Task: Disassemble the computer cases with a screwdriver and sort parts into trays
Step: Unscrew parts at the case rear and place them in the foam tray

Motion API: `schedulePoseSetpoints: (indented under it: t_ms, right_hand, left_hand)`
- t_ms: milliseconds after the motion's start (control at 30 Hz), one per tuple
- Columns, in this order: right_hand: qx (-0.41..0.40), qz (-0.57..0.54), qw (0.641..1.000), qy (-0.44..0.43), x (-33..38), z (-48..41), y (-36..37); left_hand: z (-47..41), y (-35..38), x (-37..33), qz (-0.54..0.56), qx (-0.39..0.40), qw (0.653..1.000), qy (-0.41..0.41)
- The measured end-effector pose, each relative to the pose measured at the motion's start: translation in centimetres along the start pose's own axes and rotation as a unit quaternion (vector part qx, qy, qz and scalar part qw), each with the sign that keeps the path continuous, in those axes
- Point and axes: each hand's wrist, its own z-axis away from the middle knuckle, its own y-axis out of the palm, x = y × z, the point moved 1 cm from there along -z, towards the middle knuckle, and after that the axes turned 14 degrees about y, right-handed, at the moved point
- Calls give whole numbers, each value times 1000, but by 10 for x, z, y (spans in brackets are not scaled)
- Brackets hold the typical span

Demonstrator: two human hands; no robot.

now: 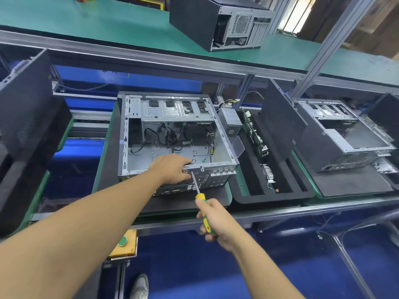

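Head view: my right hand [216,220] grips the screwdriver [199,196], shaft running up-left from those fingers; its tip meets the case [124,134] rim beside my left hand [172,169], curled on that rim.

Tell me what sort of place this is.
Probably a factory teardown line for computers. The opened computer case and its neighbour sit on a framed bench, a green conveyor belt carries another case behind, and a black tray holds a pulled circuit board.
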Motion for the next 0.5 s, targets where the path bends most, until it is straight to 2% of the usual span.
schedulePoseSetpoints:
  t_ms: [67,167,233,300,333,433,500]
  right_hand:
    - [94,-72,991,63,6,2,-7]
    - [144,-81,985,45,6,3,-12]
    - [72,-10,997,-15,4,3,-9]
    - [-31,79,994,-67,-1,0,-5]
    - [-55,93,991,-80,-4,-2,-2]
    - [-44,92,992,-74,-10,-3,4]
    - [-19,75,996,-38,-5,-2,2]
  left_hand:
    - [1,0,0,4,-2,1000,1]
    - [0,0,0,7,-6,1000,3]
    - [0,0,0,8,-9,1000,4]
    - [0,0,1,10,-12,1000,5]
    - [0,0,1,11,-12,1000,4]
    - [1,0,-1,12,-10,1000,0]
    - [2,-1,-1,13,-7,1000,-3]
